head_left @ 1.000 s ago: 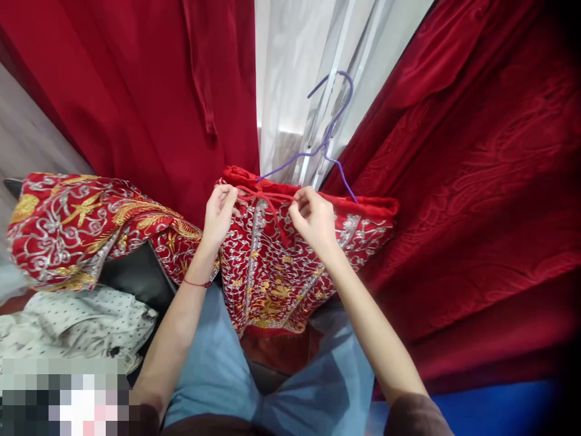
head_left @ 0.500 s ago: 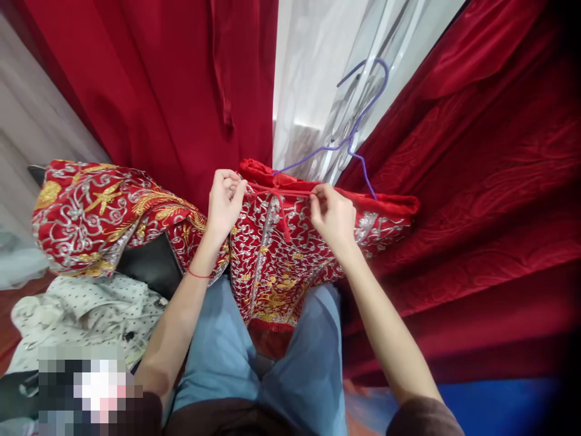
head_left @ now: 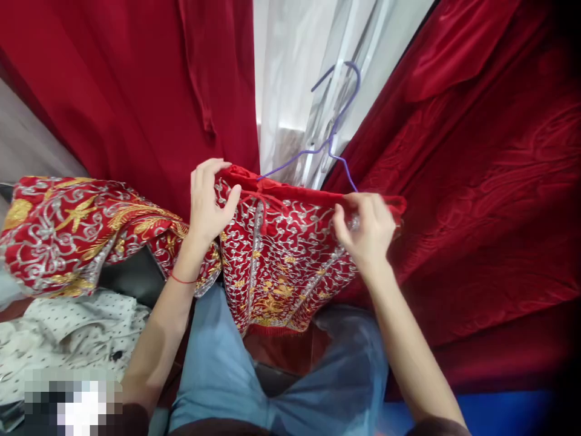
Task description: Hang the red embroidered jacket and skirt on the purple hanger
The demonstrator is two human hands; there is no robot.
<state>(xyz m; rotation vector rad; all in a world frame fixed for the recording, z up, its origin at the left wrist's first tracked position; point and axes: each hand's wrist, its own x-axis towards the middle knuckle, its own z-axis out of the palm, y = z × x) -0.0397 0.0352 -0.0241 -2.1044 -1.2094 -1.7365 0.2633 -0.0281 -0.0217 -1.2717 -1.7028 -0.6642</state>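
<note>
A red skirt [head_left: 281, 260] with silver and gold embroidery hangs in front of my legs, its plain red waistband [head_left: 302, 192] uppermost. A purple wire hanger [head_left: 333, 130] reaches down into the waistband, and its hook stands above. Thin red ties [head_left: 263, 206] meet in a knot at the front. My left hand [head_left: 206, 203] is at the waistband's left end, thumb in front and well apart from the fingers. Over the right part of the waistband lies my right hand [head_left: 370, 230], its thumb and fingers also apart. Whether the fingertips press the cloth is hard to tell.
More embroidered red cloth [head_left: 68, 236] drapes over a dark surface on the left. Below it lies white polka-dot fabric [head_left: 82, 333]. Red curtains [head_left: 476, 212] hang on the right and at the back left, with whitish sheer cloth [head_left: 290, 79] between them.
Both hands have let go of the red ties and moved outward to the waistband's ends, with the fingers spreading. The ties now hang slack. My right leg has shifted right.
</note>
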